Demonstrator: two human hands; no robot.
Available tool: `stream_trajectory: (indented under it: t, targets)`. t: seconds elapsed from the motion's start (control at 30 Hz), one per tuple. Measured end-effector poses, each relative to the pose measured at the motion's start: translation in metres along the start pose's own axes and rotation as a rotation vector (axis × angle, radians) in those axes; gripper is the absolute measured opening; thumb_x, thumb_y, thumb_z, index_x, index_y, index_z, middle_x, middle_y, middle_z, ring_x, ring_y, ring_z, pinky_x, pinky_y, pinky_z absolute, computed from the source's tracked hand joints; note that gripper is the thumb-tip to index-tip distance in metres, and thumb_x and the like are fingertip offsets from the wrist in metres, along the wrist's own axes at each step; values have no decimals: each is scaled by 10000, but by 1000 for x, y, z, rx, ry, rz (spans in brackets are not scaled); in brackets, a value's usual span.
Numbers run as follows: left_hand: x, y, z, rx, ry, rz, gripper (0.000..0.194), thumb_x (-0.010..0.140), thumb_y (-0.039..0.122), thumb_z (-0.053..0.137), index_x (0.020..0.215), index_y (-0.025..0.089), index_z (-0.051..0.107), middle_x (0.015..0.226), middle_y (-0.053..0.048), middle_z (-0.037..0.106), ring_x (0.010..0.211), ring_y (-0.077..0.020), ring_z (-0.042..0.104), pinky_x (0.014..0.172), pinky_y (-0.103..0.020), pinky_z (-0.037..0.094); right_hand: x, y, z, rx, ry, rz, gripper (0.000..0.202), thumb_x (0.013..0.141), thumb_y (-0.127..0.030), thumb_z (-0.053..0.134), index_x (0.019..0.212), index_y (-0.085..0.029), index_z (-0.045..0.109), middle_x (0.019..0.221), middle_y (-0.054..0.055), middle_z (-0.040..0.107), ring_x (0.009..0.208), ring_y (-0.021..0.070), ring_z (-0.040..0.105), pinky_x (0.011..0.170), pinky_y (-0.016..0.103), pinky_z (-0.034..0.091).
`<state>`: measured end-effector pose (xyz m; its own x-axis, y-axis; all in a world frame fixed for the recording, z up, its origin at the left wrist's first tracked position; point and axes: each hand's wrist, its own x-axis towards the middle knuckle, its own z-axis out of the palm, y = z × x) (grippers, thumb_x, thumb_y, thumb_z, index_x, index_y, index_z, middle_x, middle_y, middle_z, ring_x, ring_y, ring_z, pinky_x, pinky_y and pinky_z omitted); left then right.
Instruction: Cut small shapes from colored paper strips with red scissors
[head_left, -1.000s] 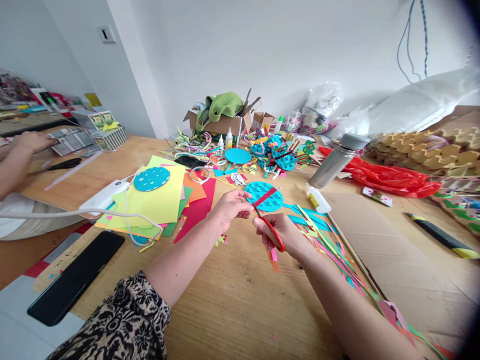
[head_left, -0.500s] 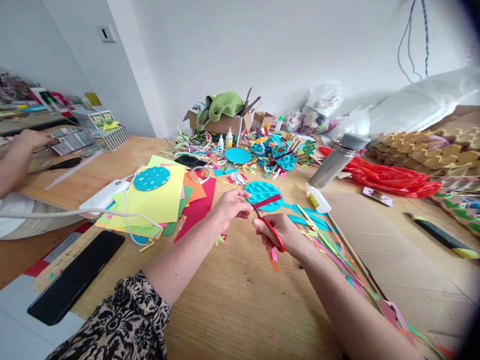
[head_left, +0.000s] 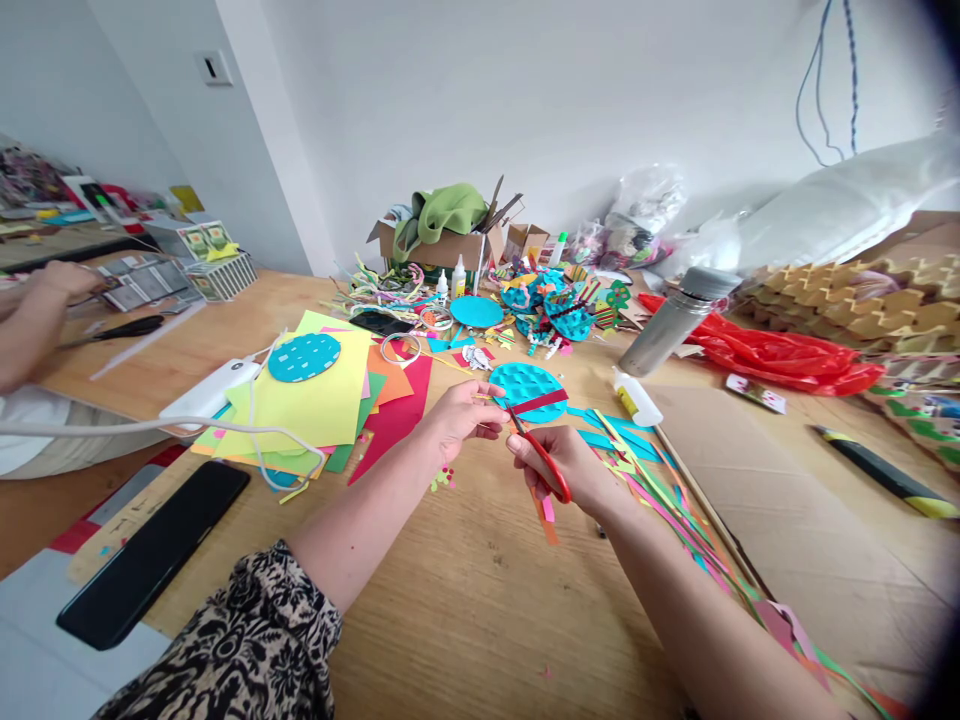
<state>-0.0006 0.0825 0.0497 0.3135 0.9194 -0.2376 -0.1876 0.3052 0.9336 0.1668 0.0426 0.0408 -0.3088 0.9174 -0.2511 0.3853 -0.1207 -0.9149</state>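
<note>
My right hand is closed round the red handles of a pair of scissors. Their blades point up and left, to the fingertips of my left hand. Those fingers are pinched at the near end of a dark red paper strip, where the blades meet it; the exact grip is partly hidden. Behind the strip lies a blue dimpled disc. Small paper dots are on the table below my left hand. An orange and pink strip shows under my right hand.
Coloured paper sheets with a dotted blue disc, a power strip and a phone are on the left. A glue bottle, grey bottle, cardboard and cutter lie right. Another person's hand is far left.
Almost nothing differs. Both hands, the scissors and the red strip stay in nearly the same place, with only a very slight shift.
</note>
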Motion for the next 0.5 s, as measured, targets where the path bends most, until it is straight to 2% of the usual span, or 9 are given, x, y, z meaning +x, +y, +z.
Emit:
stream_trajectory:
  t: [0.2, 0.5]
  targets:
    - [-1, 1, 2, -2, 22, 24, 331, 623, 39, 677, 922, 124, 566, 638, 8, 605, 528, -81, 550, 591, -252, 462, -1, -2, 0, -17, 2, -7, 468, 713, -607, 632, 613, -162, 530, 437, -10, 557, 350, 112, 540, 331, 185, 389]
    - [-2, 2, -1, 80, -11, 28, 329, 641, 65, 650, 953, 129, 571, 630, 10, 599, 505, -81, 537, 566, -245, 446, -2, -3, 1, -77, -16, -11, 518, 707, -666, 588, 616, -160, 535, 457, 3, 561, 353, 115, 544, 330, 188, 389]
